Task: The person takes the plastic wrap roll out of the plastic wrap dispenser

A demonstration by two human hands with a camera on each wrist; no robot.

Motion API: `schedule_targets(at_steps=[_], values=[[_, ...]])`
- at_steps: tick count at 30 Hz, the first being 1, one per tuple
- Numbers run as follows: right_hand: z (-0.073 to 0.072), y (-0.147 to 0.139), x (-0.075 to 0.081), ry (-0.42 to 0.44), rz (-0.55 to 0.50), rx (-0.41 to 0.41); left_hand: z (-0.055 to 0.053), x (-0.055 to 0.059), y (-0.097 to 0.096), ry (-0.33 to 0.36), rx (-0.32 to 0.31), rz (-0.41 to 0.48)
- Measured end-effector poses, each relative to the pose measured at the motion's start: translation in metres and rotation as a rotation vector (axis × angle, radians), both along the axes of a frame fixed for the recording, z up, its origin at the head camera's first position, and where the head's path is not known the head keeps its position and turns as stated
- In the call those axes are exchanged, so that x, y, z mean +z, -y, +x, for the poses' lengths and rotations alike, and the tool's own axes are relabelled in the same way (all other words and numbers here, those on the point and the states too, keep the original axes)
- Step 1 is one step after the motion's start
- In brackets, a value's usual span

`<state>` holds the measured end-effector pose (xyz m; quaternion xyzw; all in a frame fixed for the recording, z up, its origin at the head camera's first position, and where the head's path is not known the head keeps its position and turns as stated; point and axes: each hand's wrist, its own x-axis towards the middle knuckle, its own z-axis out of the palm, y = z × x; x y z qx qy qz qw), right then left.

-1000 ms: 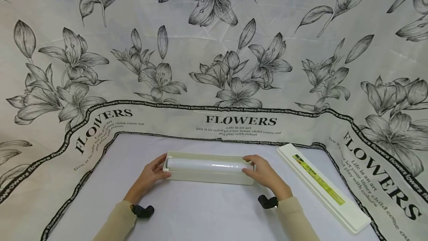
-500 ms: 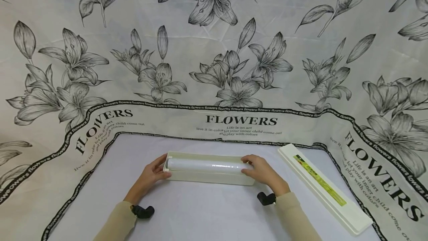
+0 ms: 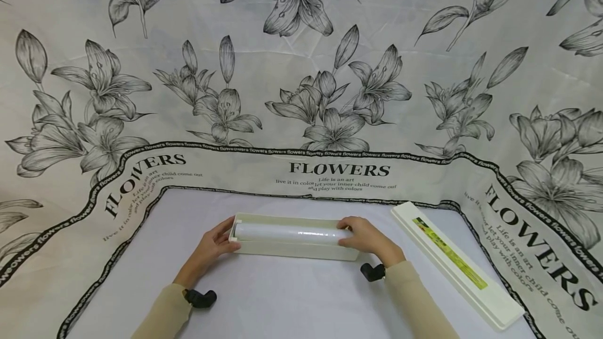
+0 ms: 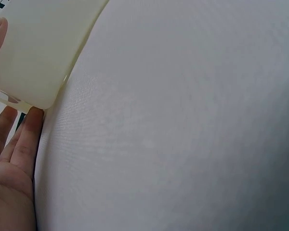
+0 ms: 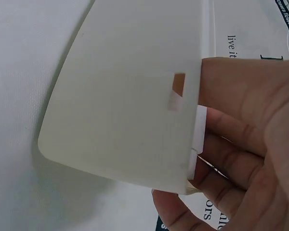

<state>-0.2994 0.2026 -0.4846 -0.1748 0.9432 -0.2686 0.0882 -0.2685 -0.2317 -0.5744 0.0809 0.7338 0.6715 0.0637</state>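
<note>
In the head view an open box (image 3: pixel 296 251) holding a shiny roll (image 3: pixel 287 232) sits toward six o'clock, its lid (image 3: pixel 458 266) at four; the left hand (image 3: pixel 210 249) grips its nine o'clock end, the right hand (image 3: pixel 370 239) the roll near three. At left wrist, fingertips touch the box's end; at right wrist, the thumb hooks inside the rim toward three o'clock.

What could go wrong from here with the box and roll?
Probably minor stuff:
1. The right hand pinches only one end of the roll, so lifting could tilt it and catch the other end inside the box.
2. The left hand holds just the box's left end; a sharp tug might swing the box.
3. The right sleeve could bump the lid beside it.
</note>
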Motion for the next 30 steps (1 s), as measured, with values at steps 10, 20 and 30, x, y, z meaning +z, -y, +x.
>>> schedule_targets(at_steps=[10, 20, 30], values=[[-0.0054, 0.002, -0.0018, 0.037, -0.003, -0.008, -0.0008, -0.0008, 0.0013, -0.013, -0.01, 0.006], [-0.006, 0.005, 0.0007, 0.036, -0.009, 0.024, -0.0005, 0.0006, 0.0014, -0.007, -0.005, 0.013], [-0.009, 0.0069, -0.0054, 0.046, -0.004, 0.09, -0.0002, 0.0011, 0.0014, -0.014, 0.0, -0.015]])
